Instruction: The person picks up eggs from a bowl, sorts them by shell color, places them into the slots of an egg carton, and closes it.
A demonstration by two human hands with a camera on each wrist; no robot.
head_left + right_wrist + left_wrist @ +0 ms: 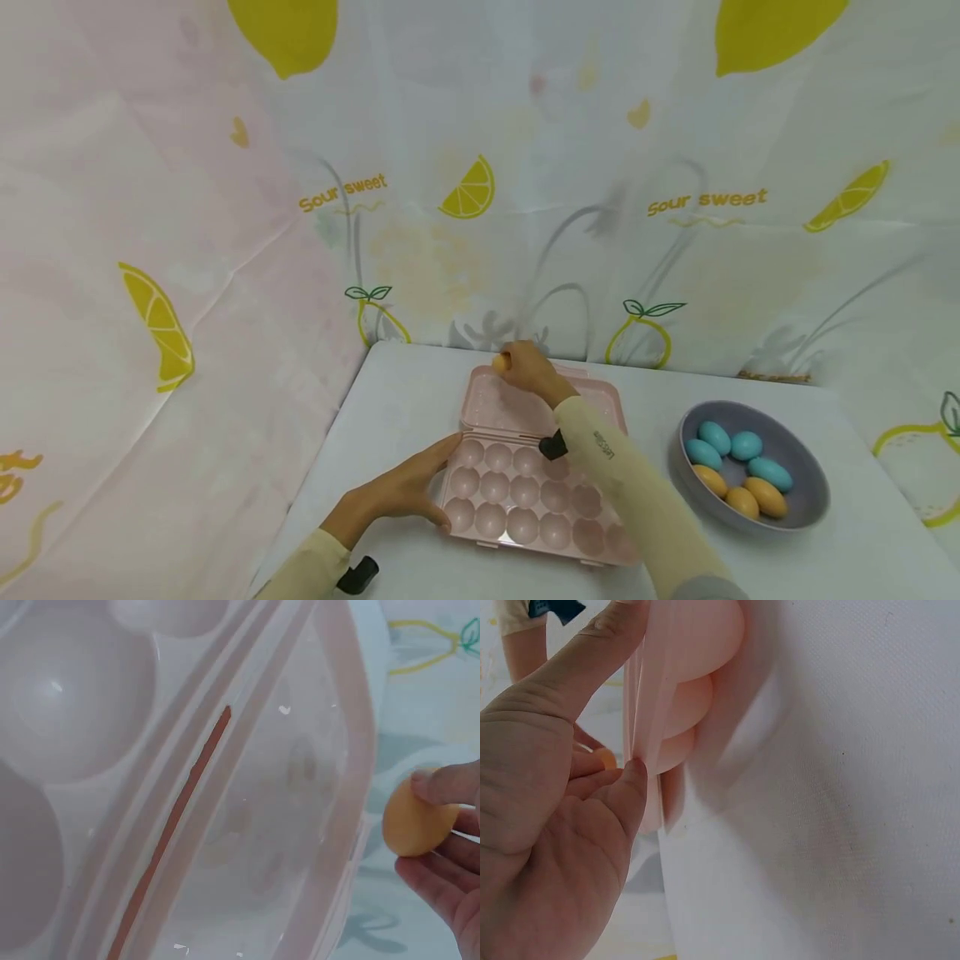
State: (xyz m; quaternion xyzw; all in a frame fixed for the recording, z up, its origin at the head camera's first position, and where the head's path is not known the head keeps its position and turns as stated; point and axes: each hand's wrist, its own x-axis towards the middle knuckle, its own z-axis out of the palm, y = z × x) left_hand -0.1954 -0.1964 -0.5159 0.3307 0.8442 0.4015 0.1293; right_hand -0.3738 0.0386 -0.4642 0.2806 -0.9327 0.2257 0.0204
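A pink plastic egg box [508, 477] lies unfolded on the white table, its round cups bare wherever my right arm does not cover them. My left hand [405, 485] holds the box by its left side, the thumb at the near corner and the fingers farther back; in the left wrist view the fingertips press on the thin rim [641, 712]. Beyond the lid [498, 404], my right hand [531, 371] pinches an orange egg [412, 817] between thumb and fingers. The egg is held past the lid's far edge, close to the back curtain.
A grey-purple bowl [810, 479] stands to the right, holding several blue eggs [746, 445] and three orange eggs [742, 502]. Lemon-printed curtain [525, 275] hangs behind and along the left of the table [375, 400]. My right forearm crosses over the box.
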